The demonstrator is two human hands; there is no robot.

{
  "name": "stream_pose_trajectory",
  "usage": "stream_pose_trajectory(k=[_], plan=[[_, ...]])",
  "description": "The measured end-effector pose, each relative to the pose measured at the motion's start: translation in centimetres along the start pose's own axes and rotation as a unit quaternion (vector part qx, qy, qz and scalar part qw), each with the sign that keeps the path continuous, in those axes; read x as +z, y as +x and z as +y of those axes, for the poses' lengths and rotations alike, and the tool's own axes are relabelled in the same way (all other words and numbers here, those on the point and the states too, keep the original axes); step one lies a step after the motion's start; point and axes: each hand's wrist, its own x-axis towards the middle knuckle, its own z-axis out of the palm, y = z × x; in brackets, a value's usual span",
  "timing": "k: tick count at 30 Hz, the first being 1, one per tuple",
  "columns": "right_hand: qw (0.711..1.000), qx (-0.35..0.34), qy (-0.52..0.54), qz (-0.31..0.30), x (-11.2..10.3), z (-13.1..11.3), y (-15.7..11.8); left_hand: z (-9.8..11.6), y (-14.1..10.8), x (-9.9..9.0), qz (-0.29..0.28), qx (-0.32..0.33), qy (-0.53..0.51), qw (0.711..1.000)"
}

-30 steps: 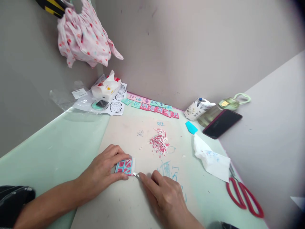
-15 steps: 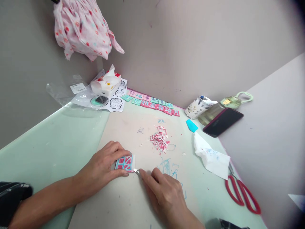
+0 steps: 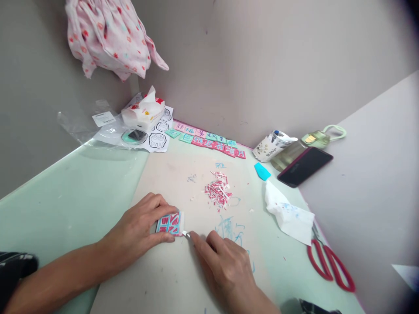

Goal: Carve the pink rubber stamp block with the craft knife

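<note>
My left hand (image 3: 144, 226) pinches a small rubber carving block (image 3: 169, 223) by its two long edges, thumb on the near side and fingers on the far side. Blue lines and red patches with cut white areas cover the block's top. In my right hand (image 3: 222, 261) is a carving knife (image 3: 186, 234), its short blade at the block's lower right corner; most of its handle is hidden by my fingers. Whether the blade touches the rubber I cannot tell. Beyond the block lies a heap of red and white shavings (image 3: 218, 192) on the beige board (image 3: 157, 279).
Rows of pink and green character tiles (image 3: 209, 143) line the back edge. A tissue pack (image 3: 144, 113) stands at back left. To the right are a cup (image 3: 273, 146), a bottle (image 3: 281, 159), a phone (image 3: 305, 166), a blue piece (image 3: 262, 171), a crumpled tissue (image 3: 290, 213) and red-handled scissors (image 3: 330, 261).
The whole view has shifted slightly, so everything appears a little further left. Both hands keep nearly the same grip, with the knife still at the block's corner.
</note>
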Motion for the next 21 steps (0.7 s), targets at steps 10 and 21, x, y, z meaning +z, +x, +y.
stream_pose_trajectory(k=[10,21], plan=[[1.0,-0.007,-0.004,0.01,0.1,0.01,0.21,0.15,-0.08,0.18,0.012,-0.002,0.007,1.0],[1.0,0.001,0.012,-0.003,-0.07,0.32,0.14,0.1,0.0,0.09,0.009,-0.005,0.014,1.0]])
